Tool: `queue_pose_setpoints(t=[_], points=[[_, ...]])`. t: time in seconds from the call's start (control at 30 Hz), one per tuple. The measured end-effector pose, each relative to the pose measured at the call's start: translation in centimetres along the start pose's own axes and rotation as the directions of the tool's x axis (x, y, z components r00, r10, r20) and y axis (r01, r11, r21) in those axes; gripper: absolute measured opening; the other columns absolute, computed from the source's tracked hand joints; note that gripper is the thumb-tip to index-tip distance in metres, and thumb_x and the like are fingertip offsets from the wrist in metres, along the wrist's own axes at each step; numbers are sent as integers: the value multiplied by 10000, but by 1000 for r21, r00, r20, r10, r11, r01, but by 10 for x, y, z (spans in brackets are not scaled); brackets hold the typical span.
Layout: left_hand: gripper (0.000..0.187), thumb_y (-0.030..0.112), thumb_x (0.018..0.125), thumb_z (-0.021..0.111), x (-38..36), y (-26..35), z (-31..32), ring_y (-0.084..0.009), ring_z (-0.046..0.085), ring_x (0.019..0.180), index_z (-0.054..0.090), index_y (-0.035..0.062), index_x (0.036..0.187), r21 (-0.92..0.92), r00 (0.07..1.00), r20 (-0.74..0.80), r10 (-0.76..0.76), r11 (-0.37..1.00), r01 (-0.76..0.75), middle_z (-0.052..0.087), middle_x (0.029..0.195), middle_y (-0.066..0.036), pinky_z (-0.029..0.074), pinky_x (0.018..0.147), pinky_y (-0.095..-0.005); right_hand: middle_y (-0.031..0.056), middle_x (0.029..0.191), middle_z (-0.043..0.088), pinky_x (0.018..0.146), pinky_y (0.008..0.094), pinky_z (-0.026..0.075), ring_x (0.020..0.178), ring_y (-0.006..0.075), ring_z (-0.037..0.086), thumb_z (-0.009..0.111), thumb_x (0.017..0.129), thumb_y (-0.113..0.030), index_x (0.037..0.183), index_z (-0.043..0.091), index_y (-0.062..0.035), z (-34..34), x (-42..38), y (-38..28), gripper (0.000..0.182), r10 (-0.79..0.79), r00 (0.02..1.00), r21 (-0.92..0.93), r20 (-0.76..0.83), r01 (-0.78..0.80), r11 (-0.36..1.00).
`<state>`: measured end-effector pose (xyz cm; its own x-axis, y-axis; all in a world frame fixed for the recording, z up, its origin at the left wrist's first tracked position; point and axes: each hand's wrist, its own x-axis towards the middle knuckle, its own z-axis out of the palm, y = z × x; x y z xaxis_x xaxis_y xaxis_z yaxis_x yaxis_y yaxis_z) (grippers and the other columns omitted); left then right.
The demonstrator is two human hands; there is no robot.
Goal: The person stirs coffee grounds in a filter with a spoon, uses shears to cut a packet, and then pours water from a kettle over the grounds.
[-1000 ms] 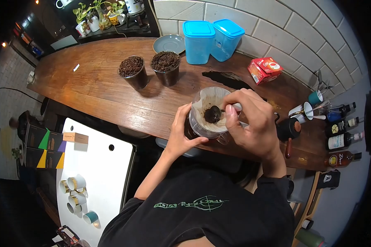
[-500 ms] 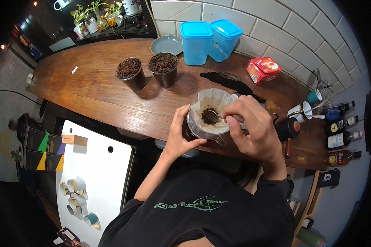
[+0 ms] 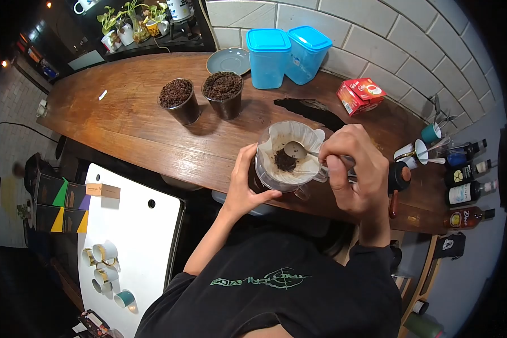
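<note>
My left hand [image 3: 245, 179] is wrapped around the near-left side of a clear coffee dripper [image 3: 262, 176]. A white paper filter [image 3: 308, 166] lines the dripper, with dark wet coffee grounds [image 3: 284, 161] at its bottom. Pinched in my right hand [image 3: 356, 169] is a metal spoon [image 3: 294, 149], its bowl inside the filter just above the grounds. Below the dripper, a glass handle [image 3: 302, 193] shows; the vessel it belongs to is mostly hidden. Beyond them stand two clear cups [image 3: 190, 112] [image 3: 229, 110] heaped with dark grounds.
Two blue-lidded containers [image 3: 267, 62] [image 3: 308, 53] and a grey saucer [image 3: 228, 61] stand at the back, left of a red box [image 3: 360, 96]. A dark hollow [image 3: 312, 112] breaks the wooden counter [image 3: 124, 121]. Bottles [image 3: 462, 193] line the right; several mugs [image 3: 104, 275] sit on a white table [image 3: 143, 242].
The spoon has risen from the grounds, and its bowl now shows more clearly. My right hand has shifted slightly right; my left hand keeps its hold on the dripper.
</note>
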<state>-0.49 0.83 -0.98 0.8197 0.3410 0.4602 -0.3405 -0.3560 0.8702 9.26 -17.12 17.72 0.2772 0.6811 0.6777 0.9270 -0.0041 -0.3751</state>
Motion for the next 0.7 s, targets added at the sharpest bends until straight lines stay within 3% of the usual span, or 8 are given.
queue_pose_setpoints(t=[0.13,0.27,0.37,0.43,0.53,0.7], points=[[1051,493,622,896,1,0,0,-381,500,1292,419,23,1432,-13,1000,6,-2,1000,2,484,1378,-209,404,1089,-468,96,813,612,717,396,436,722,290,574,635,836,20,931,596,-18,7,1,4,109,-35,997,14,71,34,999],[1054,496,618,897,0,3,-1,-380,501,1290,420,26,1432,72,1000,-11,27,997,-26,483,1376,-209,404,1088,-467,102,814,612,720,396,437,731,289,575,635,836,22,925,596,-18,5,0,5,105,-20,999,-18,40,21,1000],[1051,500,618,897,0,1,0,-380,501,1290,421,31,1431,-7,1000,0,-16,1000,16,482,1376,-210,403,1089,-467,108,819,611,722,397,436,743,294,574,636,840,20,924,596,-16,5,-3,5,100,-9,1000,-18,8,10,1000],[1050,499,620,897,1,-1,0,-382,500,1292,419,34,1431,15,1000,-1,18,1000,-18,481,1376,-211,404,1089,-467,108,826,612,722,400,436,751,294,573,634,844,20,926,595,-17,7,-2,7,98,18,995,33,99,-22,999],[1054,504,622,897,1,5,-1,-386,500,1292,414,33,1433,95,999,-8,39,995,-38,479,1377,-212,406,1086,-467,107,827,610,725,402,437,754,298,571,628,845,24,936,591,-19,3,-2,4,108,2,997,53,73,-6,999],[1057,514,627,893,-1,2,0,-388,502,1289,409,31,1432,72,1000,-14,26,997,-25,479,1377,-213,410,1082,-466,108,845,610,741,403,437,771,305,570,638,867,10,944,587,-20,4,-4,1,97,19,998,112,54,-25,993]])
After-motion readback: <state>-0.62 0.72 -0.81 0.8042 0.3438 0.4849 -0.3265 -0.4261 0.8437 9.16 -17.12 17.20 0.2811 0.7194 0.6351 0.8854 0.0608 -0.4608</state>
